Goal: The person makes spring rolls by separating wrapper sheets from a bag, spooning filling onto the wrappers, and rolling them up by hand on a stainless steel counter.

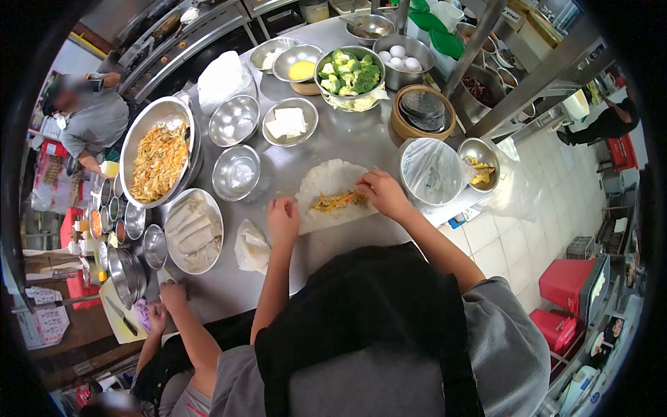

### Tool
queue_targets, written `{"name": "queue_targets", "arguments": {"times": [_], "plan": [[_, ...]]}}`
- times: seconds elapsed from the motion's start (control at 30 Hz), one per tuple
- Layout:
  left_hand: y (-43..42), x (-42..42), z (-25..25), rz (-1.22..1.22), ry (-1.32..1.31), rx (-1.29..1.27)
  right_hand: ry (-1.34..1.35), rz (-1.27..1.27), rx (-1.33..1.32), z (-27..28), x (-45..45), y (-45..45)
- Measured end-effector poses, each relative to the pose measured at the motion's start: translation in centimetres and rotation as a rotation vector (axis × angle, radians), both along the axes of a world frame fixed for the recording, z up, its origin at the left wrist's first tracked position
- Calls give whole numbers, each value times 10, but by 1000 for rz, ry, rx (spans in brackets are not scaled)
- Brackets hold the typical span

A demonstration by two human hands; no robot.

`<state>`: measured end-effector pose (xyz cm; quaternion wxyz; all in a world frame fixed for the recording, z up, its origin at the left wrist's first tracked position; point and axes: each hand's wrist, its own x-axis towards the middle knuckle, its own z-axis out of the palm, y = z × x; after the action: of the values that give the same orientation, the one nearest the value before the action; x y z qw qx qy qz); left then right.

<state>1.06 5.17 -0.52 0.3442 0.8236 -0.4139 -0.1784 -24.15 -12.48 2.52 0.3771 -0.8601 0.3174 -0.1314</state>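
Note:
A thin, pale spring roll wrapper [332, 175] lies flat on the steel counter in front of me. Across its middle runs a strip of shredded filling [339, 201], orange and brown. My left hand [283, 215] is closed at the wrapper's left edge, fingertips pinched on it. At the right edge, my right hand [381, 190] pinches the wrapper beside the end of the filling. Left of my left forearm sits a small stack of wrappers [251, 247], partly folded. Further left, a white oval plate [218, 243] bears several rolled spring rolls [193, 226].
A large bowl of shredded filling [158, 163] stands at the left. Behind are broccoli [349, 71], eggs [397, 52], white blocks [286, 123] and a bamboo steamer [397, 128]. A plastic-covered container [431, 174] sits right. A co-worker's hands [172, 293] are at lower left.

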Motion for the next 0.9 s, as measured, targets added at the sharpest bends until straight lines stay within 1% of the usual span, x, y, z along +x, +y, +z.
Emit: {"name": "queue_targets", "arguments": {"times": [0.03, 0.1, 0.13, 0.23, 0.43, 0.63, 0.7, 0.73, 0.8, 0.9], "plan": [[6, 1, -4, 35, -16, 57, -30, 28, -54, -1, 4, 2], [12, -8, 7, -61, -116, 44, -89, 85, -162, -7, 13, 7], [13, -14, 15, -106, -165, 36, -73, 102, -156, -9, 15, 9], [-3, -32, 38, -384, -190, -174, -34, 164, -146, -15, 21, 13], [-32, -46, 31, -561, -102, -159, -8, 195, -159, -24, 23, 17], [-36, -48, 15, -576, -108, -187, -23, 191, -144, -20, 20, 20], [-35, -48, 15, -581, -93, -159, -32, 204, -137, -20, 19, 20], [-34, -48, 15, -582, -86, -146, -36, 210, -128, -20, 20, 19], [-35, -50, 19, -558, -108, -196, -45, 224, -113, -20, 21, 17], [-36, -55, 28, -511, -148, -221, -83, 148, -137, -14, 22, 19]]}}
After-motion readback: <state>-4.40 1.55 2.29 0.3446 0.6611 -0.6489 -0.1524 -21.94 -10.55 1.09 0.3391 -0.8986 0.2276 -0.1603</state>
